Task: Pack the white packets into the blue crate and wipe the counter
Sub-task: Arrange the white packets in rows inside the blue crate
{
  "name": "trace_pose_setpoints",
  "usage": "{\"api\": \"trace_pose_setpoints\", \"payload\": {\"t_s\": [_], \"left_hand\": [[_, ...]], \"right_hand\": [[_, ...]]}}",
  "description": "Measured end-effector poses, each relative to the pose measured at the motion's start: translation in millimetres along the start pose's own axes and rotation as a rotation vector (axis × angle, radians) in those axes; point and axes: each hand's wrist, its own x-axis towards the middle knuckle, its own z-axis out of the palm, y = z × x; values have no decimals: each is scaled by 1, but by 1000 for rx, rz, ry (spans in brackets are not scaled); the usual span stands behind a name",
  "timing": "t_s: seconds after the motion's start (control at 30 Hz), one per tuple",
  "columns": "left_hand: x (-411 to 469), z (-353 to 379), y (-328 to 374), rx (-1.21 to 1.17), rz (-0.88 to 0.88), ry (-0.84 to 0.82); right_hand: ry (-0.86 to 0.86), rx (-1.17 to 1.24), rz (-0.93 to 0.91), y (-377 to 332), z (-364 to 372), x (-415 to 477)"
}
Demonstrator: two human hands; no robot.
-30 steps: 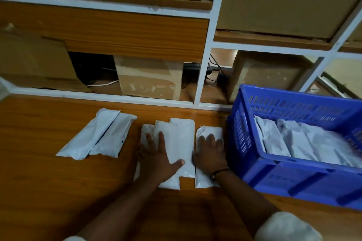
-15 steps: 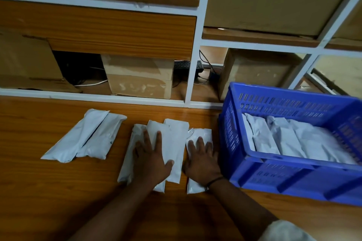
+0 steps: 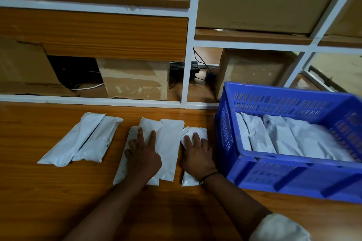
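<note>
Head view shows the white packets (image 3: 258, 135) in two places. Some already lie inside the blue crate (image 3: 274, 159), packed side by side. I count about four or five, but the far ones blur together.

Six more wait out on the worktop (image 3: 58, 191). Three of them overlap in a middle pile (image 3: 170, 143). The left hand (image 3: 144, 155) lies flat on that pile, with its fingers (image 3: 152, 137) straight and a little apart. One single packet (image 3: 189, 180) lies just beside the crate. The right hand (image 3: 197, 155) rests flat on it, fingers straight too. Neither hand grips anything; both only press down. Two more packets, the left pair (image 3: 82, 139), lie touching each other further off to the left, away from both hands.

So I think the packing is about half done. The six packets on the worktop have yet to go into the crate, and there looks to be room on top of the ones in there. The wiping looks not started: I can see no cloth anywhere, and packets cover part of the wood.

Behind the worktop is a shelf (image 3: 94, 100) with brown boxes (image 3: 135, 78).
</note>
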Motion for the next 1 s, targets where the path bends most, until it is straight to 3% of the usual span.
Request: {"api": "trace_pose_setpoints", "payload": {"t_s": [0.57,1.0], "left_hand": [[33,-74,57,-295,-40,47],[21,-116,189,-553,140,15]], "right_hand": [[294,3,-51,-25,-144,0],[373,34,28,100,-219,-14]]}}
